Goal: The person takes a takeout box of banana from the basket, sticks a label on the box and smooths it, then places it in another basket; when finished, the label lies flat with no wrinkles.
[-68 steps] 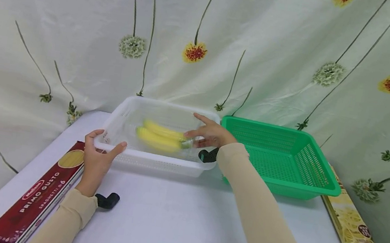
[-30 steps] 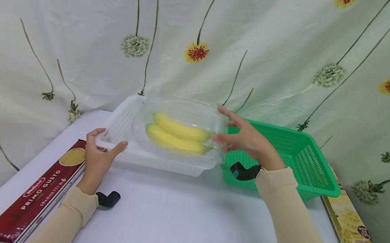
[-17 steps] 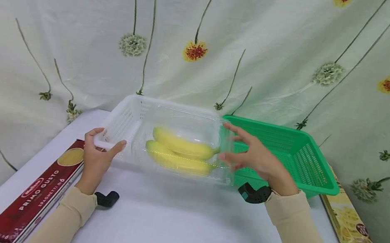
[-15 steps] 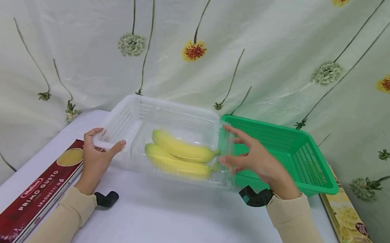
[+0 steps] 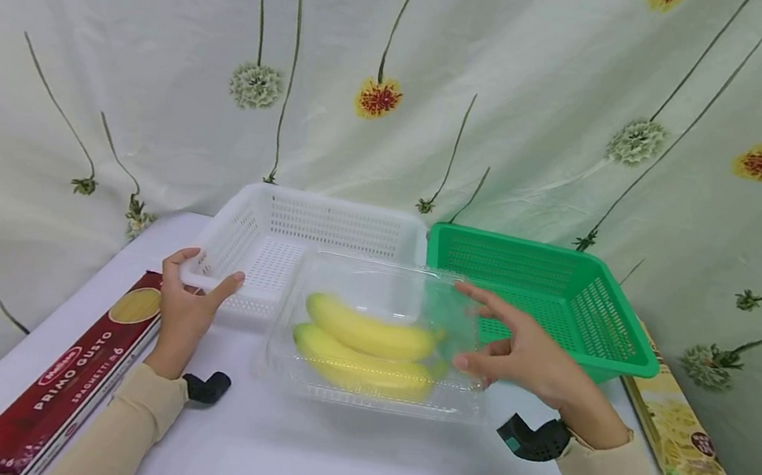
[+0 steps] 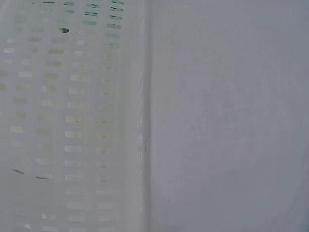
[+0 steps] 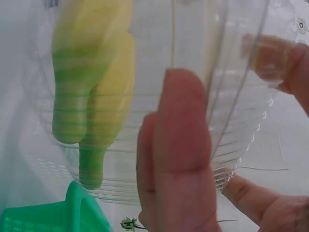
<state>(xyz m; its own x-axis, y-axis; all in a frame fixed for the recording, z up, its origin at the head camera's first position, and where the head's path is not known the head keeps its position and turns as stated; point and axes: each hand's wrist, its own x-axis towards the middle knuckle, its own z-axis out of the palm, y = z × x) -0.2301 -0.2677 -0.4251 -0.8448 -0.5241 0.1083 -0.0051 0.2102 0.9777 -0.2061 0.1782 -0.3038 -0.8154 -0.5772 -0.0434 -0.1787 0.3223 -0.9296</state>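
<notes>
Floral curtain (image 5: 525,62) behind; my left hand (image 5: 187,315), thumb spread, grips white basket (image 5: 347,218); my half-curled right hand (image 5: 529,356) pinches clear clamshell (image 5: 371,400) of bananas (image 5: 369,336) between both hands.

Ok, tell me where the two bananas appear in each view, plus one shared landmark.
Head: the bananas lie in the clear container, just below centre.
Left wrist: not discernible; the white basket occupies the left.
Right wrist: left side, seen through the clear container.
Shared landmark: green basket, right of centre in head, bottom left in right wrist.
</notes>
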